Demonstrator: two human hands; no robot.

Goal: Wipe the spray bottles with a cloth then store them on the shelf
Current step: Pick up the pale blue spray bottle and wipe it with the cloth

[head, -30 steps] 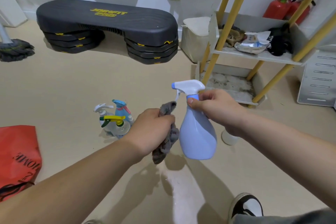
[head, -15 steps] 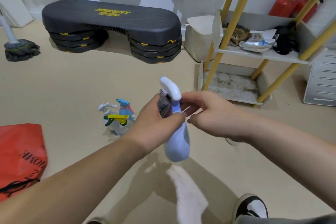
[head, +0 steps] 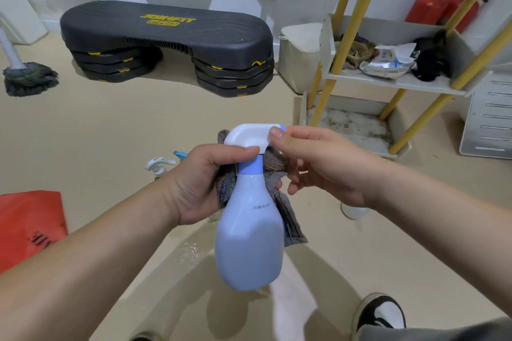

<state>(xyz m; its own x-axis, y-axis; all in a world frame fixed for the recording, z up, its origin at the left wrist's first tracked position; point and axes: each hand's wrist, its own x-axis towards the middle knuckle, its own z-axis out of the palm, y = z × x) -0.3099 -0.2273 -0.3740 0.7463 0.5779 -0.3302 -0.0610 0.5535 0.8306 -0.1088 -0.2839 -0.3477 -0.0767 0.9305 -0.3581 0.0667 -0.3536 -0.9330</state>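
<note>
Since half a second ago the spray bottle (head: 249, 243) has turned: white head now points right, frame centre. The left hand (head: 199, 183) grips its neck, grey cloth (head: 288, 219) bunched behind; the right hand (head: 318, 169) pinches the nozzle end. Upper left, step platform (head: 166, 30) reads "JOINFIT PRO". Bottle's date stamp illegible. Left edge: red bag (head: 27, 224) lettering cut off. Behind the left hand, floor bottles (head: 158, 165) mostly hidden.

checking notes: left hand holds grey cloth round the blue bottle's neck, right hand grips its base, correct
Head view: the right hand pinches the spray head, not the base. The left hand does hold the grey cloth round the neck of the blue bottle.
</note>
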